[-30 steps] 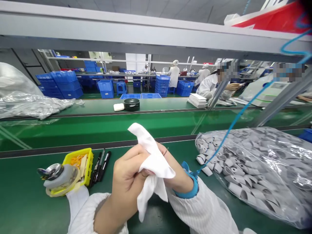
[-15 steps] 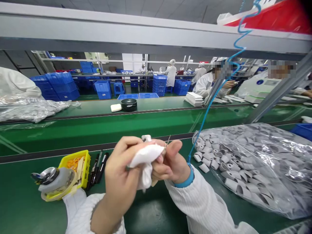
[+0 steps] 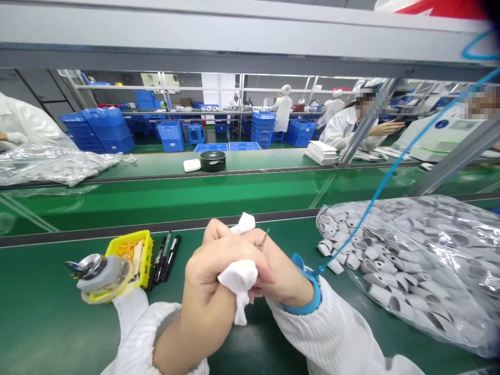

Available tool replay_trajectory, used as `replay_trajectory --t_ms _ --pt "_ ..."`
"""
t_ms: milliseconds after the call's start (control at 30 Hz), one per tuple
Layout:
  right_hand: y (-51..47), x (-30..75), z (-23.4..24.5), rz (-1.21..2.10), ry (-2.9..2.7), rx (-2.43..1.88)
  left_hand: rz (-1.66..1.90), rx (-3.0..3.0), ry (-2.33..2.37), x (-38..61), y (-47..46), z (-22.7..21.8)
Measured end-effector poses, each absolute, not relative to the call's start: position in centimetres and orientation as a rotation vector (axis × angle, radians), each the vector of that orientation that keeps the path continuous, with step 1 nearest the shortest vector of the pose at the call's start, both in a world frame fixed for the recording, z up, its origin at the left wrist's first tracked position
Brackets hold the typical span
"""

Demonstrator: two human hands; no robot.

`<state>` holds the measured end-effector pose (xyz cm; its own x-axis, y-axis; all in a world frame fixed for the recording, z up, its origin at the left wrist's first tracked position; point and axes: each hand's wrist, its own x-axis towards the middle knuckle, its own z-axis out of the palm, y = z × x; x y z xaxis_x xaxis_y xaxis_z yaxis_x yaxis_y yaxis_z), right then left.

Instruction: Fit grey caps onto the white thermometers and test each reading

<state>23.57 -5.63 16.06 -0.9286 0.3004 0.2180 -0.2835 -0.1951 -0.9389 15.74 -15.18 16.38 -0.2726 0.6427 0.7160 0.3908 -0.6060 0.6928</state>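
My left hand is closed round a crumpled white cloth, whose ends stick out above and below the fingers. Against it presses my right hand, also closed, with a blue wrist strap at its cuff. A thin metal tip pokes up by the right hand. The body of that piece is hidden by the fingers, so its kind cannot be told. Both hands meet just above the green work surface.
At left sit a yellow basket, a grey bottle and several pens. A clear bag of grey curved parts lies at right. A blue cord runs up from the wrist strap. Beyond the green belt, a co-worker sits.
My hands have closed more tightly together, the left fingers now folding over the cloth and the right hand. The right thumb is no longer raised. The view has shifted slightly, and the cord hangs farther right.
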Motion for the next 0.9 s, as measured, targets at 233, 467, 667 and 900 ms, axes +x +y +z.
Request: replay_trajectory --t_ms 233,467,667,900 --pt "-6.5 23.1 14.8 1.98 -1.682 -0.052 1.966 1.199 1.124 14.7 -14.9 16.5" --pt "-4.0 22.0 13.4 2.412 -1.484 0.486 2.002 1.127 0.952 13.7 -14.4 16.9" --pt "-4.2 22.4 13.0 2.567 -1.434 0.311 1.891 1.701 1.219 14.7 -14.5 16.0" --pt "-5.7 23.9 16.1 2.219 -1.679 -0.029 1.945 1.676 1.07 15.6 -15.1 16.7"
